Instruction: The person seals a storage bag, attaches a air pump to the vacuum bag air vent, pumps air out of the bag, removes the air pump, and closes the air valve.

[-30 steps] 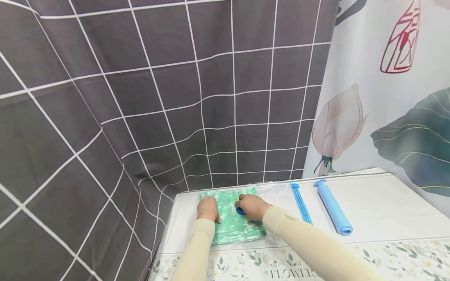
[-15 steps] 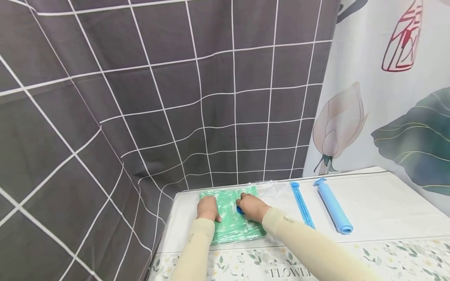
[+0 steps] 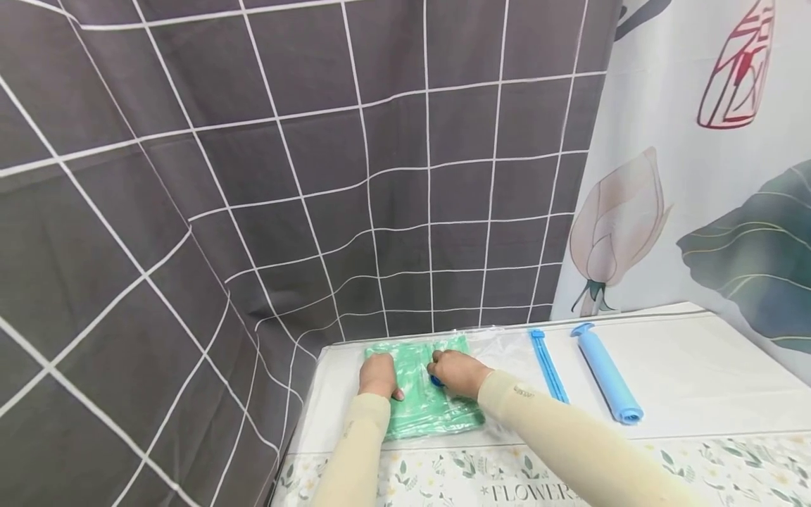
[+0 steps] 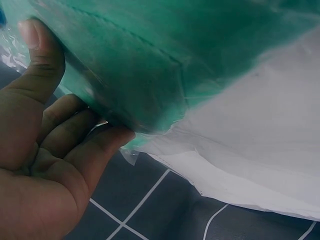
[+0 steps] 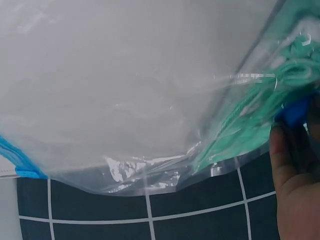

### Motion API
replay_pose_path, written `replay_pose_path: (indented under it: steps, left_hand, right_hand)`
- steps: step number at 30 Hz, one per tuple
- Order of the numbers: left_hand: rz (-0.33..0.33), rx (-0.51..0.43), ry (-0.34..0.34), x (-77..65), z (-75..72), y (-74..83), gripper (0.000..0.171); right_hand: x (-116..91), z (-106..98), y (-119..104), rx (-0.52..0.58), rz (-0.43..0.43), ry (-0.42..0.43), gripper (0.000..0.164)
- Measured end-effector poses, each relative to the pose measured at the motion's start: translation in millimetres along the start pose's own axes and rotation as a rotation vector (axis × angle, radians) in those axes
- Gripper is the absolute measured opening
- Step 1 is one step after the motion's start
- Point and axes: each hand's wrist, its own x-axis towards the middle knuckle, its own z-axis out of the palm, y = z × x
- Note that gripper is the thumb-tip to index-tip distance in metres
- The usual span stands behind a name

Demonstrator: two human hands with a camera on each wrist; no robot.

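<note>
A clear plastic vacuum storage bag [image 3: 507, 352] with folded green cloth [image 3: 415, 415] inside lies flat on the table. My left hand [image 3: 378, 377] rests on the left part of the bag. In the left wrist view its thumb [image 4: 47, 55] and bent fingertips touch the plastic over the cloth, spread apart from each other. Near the middle of the bag, my right hand [image 3: 459, 372] pinches a round blue valve cap [image 3: 436, 381]. The right wrist view shows the blue cap [image 5: 295, 112] at that hand's fingertips, partly hidden by them.
Right of the bag lie a blue sealing strip [image 3: 548, 366] and a light blue hand pump [image 3: 608, 377] with a T-shaped handle. A white table cover [image 3: 709, 380] with a floral front border lies beneath. Dark gridded curtain [image 3: 405, 211] hangs behind and at left.
The head view has shifted slightly, so the scene sits a little further right. Both hands stay at the same spots on the bag, the right one still at the blue cap.
</note>
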Motion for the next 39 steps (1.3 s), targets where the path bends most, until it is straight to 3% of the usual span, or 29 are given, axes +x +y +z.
replay_pose_path:
  steps: [2,6,8,12,13,15,16,19,20,22,23,28,30,32,33,39]
  left_hand:
    - [0.011,0.008,0.013,-2.9,-6.4,3.0,0.071]
    - [0.004,0.003,-0.011,-18.2,-32.8,15.7,0.071]
    - [0.01,0.02,0.0,-17.5,-30.3,13.8,0.072]
    - [-0.006,0.004,-0.004,-35.2,-52.7,23.4,0.068]
    - [-0.006,0.006,-0.002,-38.1,-56.1,24.3,0.069]
    - [-0.029,-0.008,-0.018,-49.5,-72.9,32.1,0.067]
    - [-0.012,-0.002,0.001,-42.1,-61.5,23.5,0.071]
    - [0.007,0.003,0.015,-43.1,-60.5,22.5,0.066]
    - [0.01,0.0,0.017,-43.7,-58.9,22.3,0.064]
    - [0.015,-0.011,0.022,-45.9,-56.1,22.0,0.06]
    - [-0.006,-0.018,0.01,-55.3,-67.5,30.5,0.056]
    - [-0.032,-0.033,0.024,-58.5,-63.4,28.4,0.055]
    - [-0.029,-0.038,0.022,-59.5,-63.9,29.0,0.054]
    - [-0.019,-0.033,0.02,-59.8,-64.3,29.9,0.053]
    - [-0.017,-0.032,0.019,-59.8,-64.7,30.4,0.053]
    - [-0.015,-0.017,0.018,-57.1,-65.1,31.6,0.054]
  right_hand:
    - [0,0,0,0.018,0.024,0.013,0.036]
    - [1,0,-2,0.038,0.082,0.035,0.033]
    - [2,1,-5,0.042,0.107,0.036,0.031]
    - [5,3,-15,0.067,0.181,0.039,0.024]
    - [8,15,-14,0.063,0.19,0.053,0.025]
    - [11,15,-18,0.092,0.225,0.061,0.021]
    - [11,15,-19,0.103,0.235,0.074,0.02]
    - [12,28,-18,0.109,0.247,0.138,0.017]
    - [9,16,-21,0.127,0.264,0.134,0.015]
    - [6,17,-22,0.134,0.272,0.155,0.014]
    - [6,17,-22,0.138,0.277,0.154,0.013]
    - [10,21,-25,0.154,0.3,0.118,0.015]
    - [14,37,-21,0.144,0.298,0.144,0.016]
    - [12,31,-23,0.164,0.316,0.128,0.016]
    - [14,40,-21,0.156,0.313,0.137,0.017]
    - [7,19,-27,0.141,0.312,0.122,0.016]
